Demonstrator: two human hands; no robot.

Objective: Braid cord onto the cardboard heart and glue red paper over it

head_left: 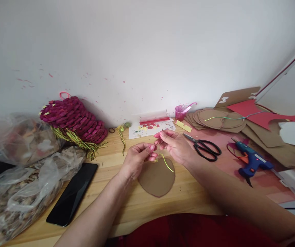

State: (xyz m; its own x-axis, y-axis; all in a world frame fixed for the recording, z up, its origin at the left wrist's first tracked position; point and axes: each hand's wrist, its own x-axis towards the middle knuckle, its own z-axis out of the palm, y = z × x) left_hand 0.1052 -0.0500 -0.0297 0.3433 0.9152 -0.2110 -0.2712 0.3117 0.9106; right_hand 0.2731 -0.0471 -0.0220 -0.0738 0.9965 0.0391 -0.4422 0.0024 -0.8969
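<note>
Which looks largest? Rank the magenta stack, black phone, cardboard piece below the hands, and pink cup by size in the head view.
1. Magenta stack
2. Black phone and cardboard piece: too alike to rank, as the cardboard piece is partly covered.
3. Pink cup
</note>
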